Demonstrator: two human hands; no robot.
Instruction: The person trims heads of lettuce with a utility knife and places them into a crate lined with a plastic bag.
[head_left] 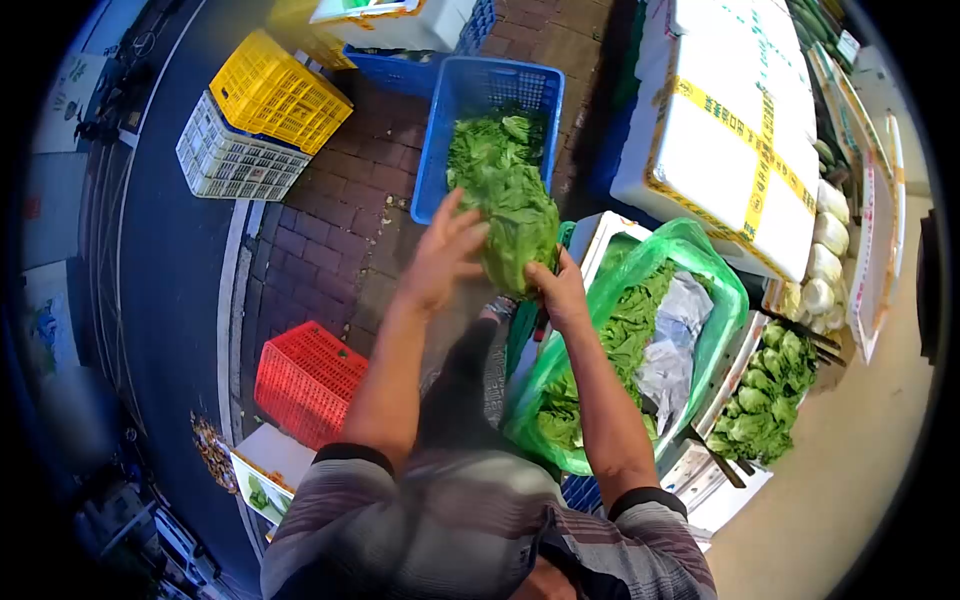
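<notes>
From my feed, the blue crate (530, 85) sits ahead, leaves inside; the lettuce (522, 222) is over its near end. I judge it light, floppy and easily bruised, perhaps slick if wet; the firmer base looks the best hold, with a loose palm under the leaves. My right hand (562, 292) grips that base; my left hand (440, 258), blurred, is spread open beside it, contact unclear.

Striped shirt (465, 510) — black sleeve hems (352, 455)
</notes>
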